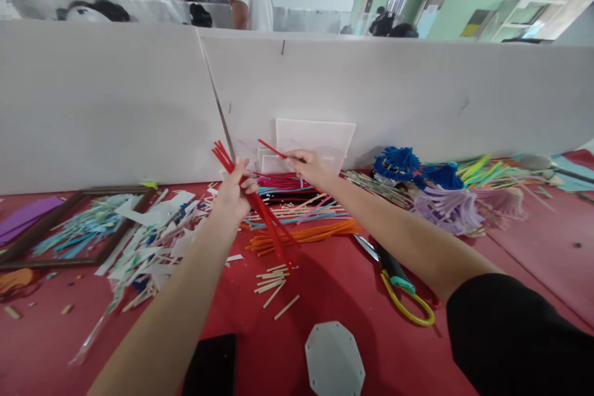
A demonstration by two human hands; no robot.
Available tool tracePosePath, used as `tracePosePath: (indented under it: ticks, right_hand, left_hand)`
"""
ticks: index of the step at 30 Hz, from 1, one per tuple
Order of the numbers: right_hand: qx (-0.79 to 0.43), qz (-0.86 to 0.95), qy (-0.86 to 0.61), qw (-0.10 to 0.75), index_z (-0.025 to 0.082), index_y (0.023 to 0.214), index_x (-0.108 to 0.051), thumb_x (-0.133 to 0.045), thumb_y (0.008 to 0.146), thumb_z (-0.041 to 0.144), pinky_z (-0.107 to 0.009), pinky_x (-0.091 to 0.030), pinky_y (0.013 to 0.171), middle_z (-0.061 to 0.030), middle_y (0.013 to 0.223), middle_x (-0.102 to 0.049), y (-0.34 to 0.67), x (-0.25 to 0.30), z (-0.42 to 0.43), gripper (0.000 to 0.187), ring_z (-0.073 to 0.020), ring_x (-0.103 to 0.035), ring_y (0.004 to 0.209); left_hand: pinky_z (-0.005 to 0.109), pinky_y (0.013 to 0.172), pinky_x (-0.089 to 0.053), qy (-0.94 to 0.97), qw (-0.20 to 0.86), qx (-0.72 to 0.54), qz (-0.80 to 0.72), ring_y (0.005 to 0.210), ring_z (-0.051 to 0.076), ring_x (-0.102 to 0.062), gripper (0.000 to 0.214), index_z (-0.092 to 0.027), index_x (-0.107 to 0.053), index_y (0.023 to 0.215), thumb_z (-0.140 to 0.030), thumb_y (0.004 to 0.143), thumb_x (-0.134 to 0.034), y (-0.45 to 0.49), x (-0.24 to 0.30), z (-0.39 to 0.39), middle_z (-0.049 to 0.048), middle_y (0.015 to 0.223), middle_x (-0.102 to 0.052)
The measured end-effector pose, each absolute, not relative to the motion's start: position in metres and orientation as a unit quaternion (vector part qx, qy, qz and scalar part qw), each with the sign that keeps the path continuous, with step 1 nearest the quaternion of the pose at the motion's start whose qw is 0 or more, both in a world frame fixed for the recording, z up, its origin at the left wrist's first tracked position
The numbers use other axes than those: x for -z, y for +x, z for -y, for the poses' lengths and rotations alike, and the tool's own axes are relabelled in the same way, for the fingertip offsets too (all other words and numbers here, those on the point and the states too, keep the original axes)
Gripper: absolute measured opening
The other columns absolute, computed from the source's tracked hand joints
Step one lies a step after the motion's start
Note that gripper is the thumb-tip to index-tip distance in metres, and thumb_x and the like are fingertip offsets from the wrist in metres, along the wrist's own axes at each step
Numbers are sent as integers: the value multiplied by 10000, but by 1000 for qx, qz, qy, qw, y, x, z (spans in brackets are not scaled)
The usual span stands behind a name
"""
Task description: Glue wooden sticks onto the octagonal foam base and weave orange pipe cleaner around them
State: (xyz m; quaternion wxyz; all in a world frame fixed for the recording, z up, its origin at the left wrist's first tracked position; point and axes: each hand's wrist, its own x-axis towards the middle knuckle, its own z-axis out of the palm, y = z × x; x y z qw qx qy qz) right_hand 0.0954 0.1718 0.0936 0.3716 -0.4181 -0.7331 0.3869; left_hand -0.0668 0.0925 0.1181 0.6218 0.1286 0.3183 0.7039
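My left hand [233, 197] is closed round a bundle of red pipe cleaners [270, 223], which slants down over the table. Higher and to the right, my right hand [309, 167] pinches one red pipe cleaner [271, 148] near its end; the stem points up and left. Orange pipe cleaners [306, 234] lie below my hands, in front of rows of other coloured stems. Short pale wooden sticks [271, 281] are scattered near the bundle's lower end. A white octagonal plate [335, 359] with small holes along its rim rests closer to me.
Scissors [406, 306] with yellow handles lie under my right forearm. Paper scraps [162, 235] and a brown frame [88, 263] spread left. Blue fuzzy shapes [399, 162] stand right. A black flat object [211, 365] lies near me. A white partition [116, 105] closes off the back; people are beyond it.
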Motion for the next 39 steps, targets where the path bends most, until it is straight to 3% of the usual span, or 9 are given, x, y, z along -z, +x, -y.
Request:
tracePosePath:
  ticks: [6, 11, 14, 17, 21, 31, 34, 36, 39]
  right_hand:
    - [-489, 734, -357, 308, 180, 895, -535, -636, 797, 163, -149, -420, 391, 69, 592, -565, 70, -118, -135, 142, -50, -515, 438]
    - [-488, 741, -380, 261, 168, 786, -501, -654, 814, 225, -127, -382, 352, 81, 529, -513, 87, -109, -150, 165, -31, -441, 397]
    - [-453, 758, -411, 228, 143, 882, -545, -555, 896, 282, -140, -415, 389, 26, 657, -599, 104, -90, -167, 140, -37, -488, 452]
    - [-394, 787, -442, 172, 131, 1055, -565, -501, 929, 334, -250, -532, 589, -37, 902, -633, 115, -65, -176, 247, -105, -610, 687]
    - [-286, 833, -467, 76, 158, 1149, -556, -545, 905, 321, -394, -519, 816, -78, 1148, -581, 117, -36, -177, 294, -192, -598, 967]
    - [-104, 873, -477, 10, 162, 1160, -551, -539, 907, 325, -403, -511, 834, -84, 1169, -573, 119, -25, -170, 300, -197, -591, 988]
    - [-76, 868, -490, 39, 157, 1170, -542, -540, 907, 327, -405, -515, 825, -82, 1158, -576, 123, -30, -171, 314, -198, -595, 979]
    - [-64, 862, -500, 58, 157, 1166, -544, -539, 907, 327, -400, -517, 818, -80, 1149, -580, 124, -32, -172, 310, -194, -599, 968]
    - [-53, 852, -514, 86, 156, 1143, -557, -539, 908, 326, -390, -520, 810, -76, 1131, -589, 125, -33, -170, 291, -187, -603, 952]
  left_hand:
    - [134, 310, -278, 131, 610, -705, -337, 334, 29, -367, 231, -148, -539, 646, -191, 868, -582, -40, -114, -95, -49, 500, -492]
    - [186, 369, -406, 75, 581, -733, -344, 383, 98, -498, 437, -186, -402, 559, -270, 975, -301, -72, -125, -97, -25, 459, -495]
    - [155, 370, -396, 51, 562, -759, -324, 329, 72, -451, 478, -194, -358, 568, -347, 991, -197, -101, -133, -94, -69, 388, -364]
    - [108, 306, -292, 41, 559, -773, -297, 251, 29, -277, 442, -193, -334, 571, -337, 986, -278, -119, -138, -87, -105, 371, -228]
    - [95, 281, -251, 47, 590, -761, -265, 268, 19, -272, 369, -191, -353, 587, -196, 954, -385, -121, -138, -79, -108, 391, -241]
    - [81, 293, -294, -3, 643, -727, -240, 306, 8, -332, 243, -141, -520, 741, -203, 954, -418, -117, -117, -76, -80, 461, -405]
    - [130, 366, -388, -20, 642, -726, -245, 402, 31, -441, 152, -121, -575, 873, -235, 929, -491, -113, -107, -77, -48, 603, -524]
    - [232, 527, -513, -25, 638, -728, -249, 617, 97, -589, 190, -129, -583, 1020, -274, 907, -532, -109, -101, -77, 20, 852, -623]
    - [382, 748, -541, -26, 629, -735, -252, 906, 193, -620, 293, -157, -555, 1148, -297, 891, -552, -102, -95, -77, 83, 1119, -601]
